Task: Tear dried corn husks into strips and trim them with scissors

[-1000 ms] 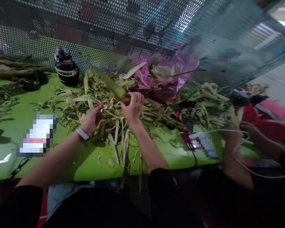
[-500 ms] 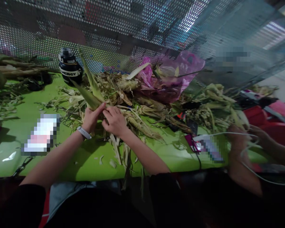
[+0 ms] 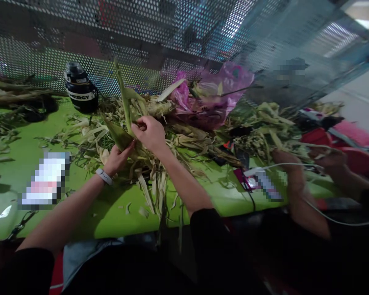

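Over the husk pile [image 3: 162, 174] on the surface [image 3: 110, 219], we see the left hand's [image 3: 119, 159] fingers clasping a green husk [image 3: 117, 133]. The right hand's [image 3: 152, 133] fingers curl against an upright leaf [image 3: 127, 110]; we cannot tell whether they grip it.

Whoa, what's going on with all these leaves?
A person's left hand holds a green husk, and the right hand is at a tall leaf strip beside it; whether it's pinching that strip is hard to tell. Around them, a messy heap of dry husks lies on a green table, with some strips hanging over the front edge. A dark bottle and a pink bag stand behind. Off to the right, another person's hands are near more leaves.
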`<state>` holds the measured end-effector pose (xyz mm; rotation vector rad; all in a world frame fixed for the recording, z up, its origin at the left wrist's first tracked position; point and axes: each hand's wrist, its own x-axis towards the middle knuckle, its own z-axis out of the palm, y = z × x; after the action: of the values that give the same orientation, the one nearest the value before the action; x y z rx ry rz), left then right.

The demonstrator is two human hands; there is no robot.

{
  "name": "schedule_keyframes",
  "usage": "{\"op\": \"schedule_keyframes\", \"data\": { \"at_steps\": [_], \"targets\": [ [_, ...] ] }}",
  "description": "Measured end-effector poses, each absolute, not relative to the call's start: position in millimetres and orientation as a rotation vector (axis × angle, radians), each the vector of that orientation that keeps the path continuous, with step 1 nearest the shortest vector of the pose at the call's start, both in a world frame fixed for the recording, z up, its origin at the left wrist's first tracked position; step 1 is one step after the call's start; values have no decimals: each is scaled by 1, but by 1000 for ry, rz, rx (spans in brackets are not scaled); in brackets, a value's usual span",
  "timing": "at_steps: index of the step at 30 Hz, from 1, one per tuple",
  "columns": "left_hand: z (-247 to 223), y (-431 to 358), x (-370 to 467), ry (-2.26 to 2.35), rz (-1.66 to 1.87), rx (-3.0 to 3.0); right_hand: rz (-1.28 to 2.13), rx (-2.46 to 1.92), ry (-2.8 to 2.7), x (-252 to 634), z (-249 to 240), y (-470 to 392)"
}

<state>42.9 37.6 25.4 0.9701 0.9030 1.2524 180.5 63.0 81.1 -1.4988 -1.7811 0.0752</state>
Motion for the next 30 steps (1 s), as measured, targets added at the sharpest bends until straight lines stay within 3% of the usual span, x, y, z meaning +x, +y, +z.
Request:
{"op": "schedule_keyframes", "data": {
  "at_steps": [6,15,21,30],
  "targets": [
    [16,45,38,877,1270,1246,128,-1608,-1833,182,83,69],
    [22,39,39,874,1237,1072,248,-1522,-1654,191,76,67],
    [15,42,40,839,1253,1264,369,-1522,-1639,203,72,75],
    [8,48,39,922,1287,1248,6,-1719,-1781,192,84,76]
  ]
}}
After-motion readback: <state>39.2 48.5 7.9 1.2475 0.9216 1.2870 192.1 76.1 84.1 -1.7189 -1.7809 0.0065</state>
